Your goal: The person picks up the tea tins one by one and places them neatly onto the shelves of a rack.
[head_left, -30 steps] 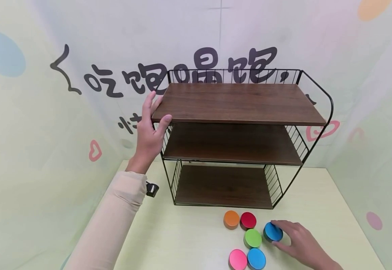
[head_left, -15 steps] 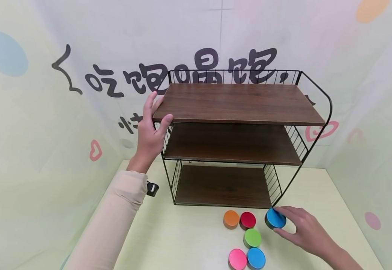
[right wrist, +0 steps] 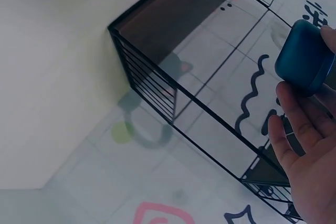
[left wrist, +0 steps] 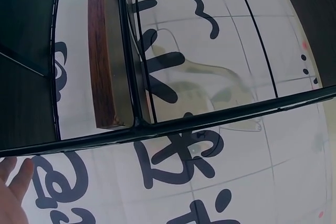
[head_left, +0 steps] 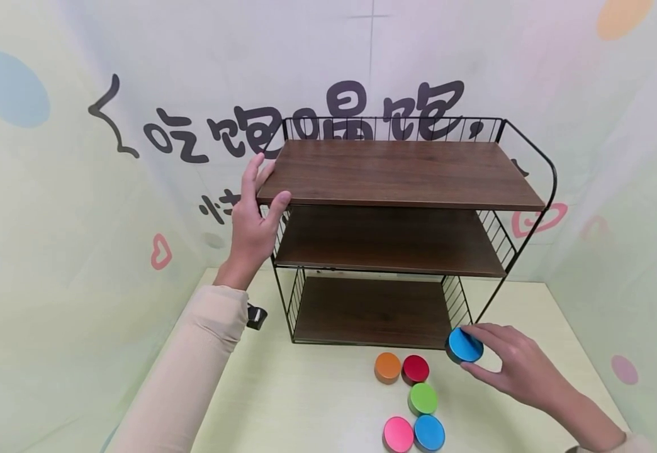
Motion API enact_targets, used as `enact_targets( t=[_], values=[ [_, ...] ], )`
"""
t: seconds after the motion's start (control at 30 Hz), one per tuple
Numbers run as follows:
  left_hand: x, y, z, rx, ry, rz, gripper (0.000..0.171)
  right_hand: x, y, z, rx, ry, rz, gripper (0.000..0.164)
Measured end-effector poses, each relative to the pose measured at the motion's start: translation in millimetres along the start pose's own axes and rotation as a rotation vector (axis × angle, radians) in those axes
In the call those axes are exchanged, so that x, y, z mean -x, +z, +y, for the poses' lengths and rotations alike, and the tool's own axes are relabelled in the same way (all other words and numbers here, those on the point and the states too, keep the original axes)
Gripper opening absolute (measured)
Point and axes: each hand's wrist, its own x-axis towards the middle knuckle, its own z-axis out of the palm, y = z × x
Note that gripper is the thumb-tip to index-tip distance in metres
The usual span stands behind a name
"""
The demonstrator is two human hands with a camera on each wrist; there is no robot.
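My left hand (head_left: 253,229) holds the left front corner of a three-tier shelf rack (head_left: 402,173), with the thumb over the front edge of its top board. In the left wrist view only a few fingers of that hand (left wrist: 13,190) show, near the black wire frame. Between thumb and fingers my right hand (head_left: 523,365) grips a round blue tin (head_left: 464,347) by its sides, in front of the rack's lower right corner. The right wrist view shows this blue tin (right wrist: 302,59) at the fingertips, tilted.
On the pale table (head_left: 306,402) before the rack stand several more round tins: orange (head_left: 387,368), red (head_left: 416,370), green (head_left: 423,399), pink (head_left: 398,434) and a second blue tin (head_left: 429,433). A small black object (head_left: 257,317) is beside the left sleeve. Printed cloth walls surround the table.
My right hand has carried the blue tin away from beside the green one, up and slightly right in the head view, to the rack's lower right corner. The left hand has stayed put.
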Motion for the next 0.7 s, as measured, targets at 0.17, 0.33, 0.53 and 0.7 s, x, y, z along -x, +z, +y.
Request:
enact_targets(
  t=[0.17, 0.33, 0.53, 0.7],
  values=[
    [0.0, -0.6, 1.2, -0.009, -0.001, 0.000, 0.067, -13.7, -13.7, 1.3, 0.008, -0.054, 0.050, 0.077],
    [0.0, -1.3, 2.2, -0.009, -0.002, -0.003, 0.068, -29.1, -29.6, 0.0, 0.028, -0.113, 0.093, 0.075],
    [0.6, -2.1, 2.0, -0.009, -0.014, -0.008, 0.066, -47.9, -46.9, -0.4, 0.059, -0.167, 0.134, 0.076],
    [0.7, -1.9, 2.6, -0.013, -0.010, -0.013, 0.065, -60.0, -60.5, -0.4, 0.040, -0.196, 0.166, 0.074]
  ],
)
